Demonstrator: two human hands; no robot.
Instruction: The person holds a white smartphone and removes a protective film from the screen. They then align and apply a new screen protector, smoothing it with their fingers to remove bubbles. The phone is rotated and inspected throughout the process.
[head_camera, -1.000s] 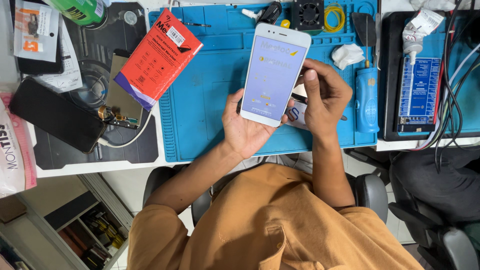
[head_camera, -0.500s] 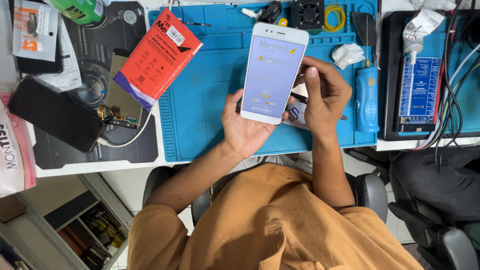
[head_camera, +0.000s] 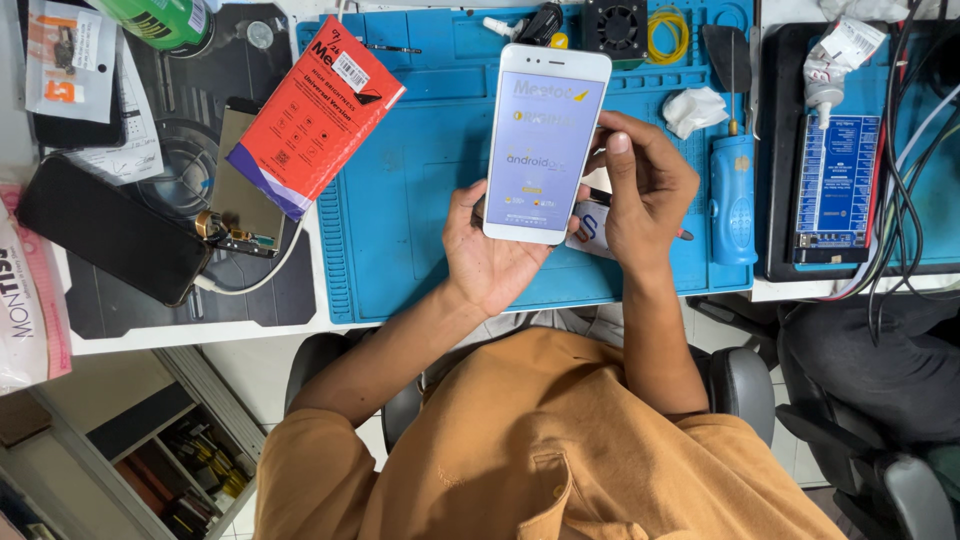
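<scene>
White phone (head_camera: 543, 145) barely shifted since a second ago, lit screen up, over the blue mat (head_camera: 410, 200): left hand (head_camera: 492, 255) clamped under it, right hand (head_camera: 640, 190) closed on its right edge — checking continues.

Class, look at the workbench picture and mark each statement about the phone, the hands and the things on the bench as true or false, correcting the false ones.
1. The left hand holds a white phone with its screen lit. True.
2. The right hand rests flat on the blue mat. False: it touches the phone's right edge.
3. A red box lies to the left of the phone. True.
4. The blue electric screwdriver is in the right hand. False: it lies on the mat.
5. A black phone lies at the far left. True.
</scene>
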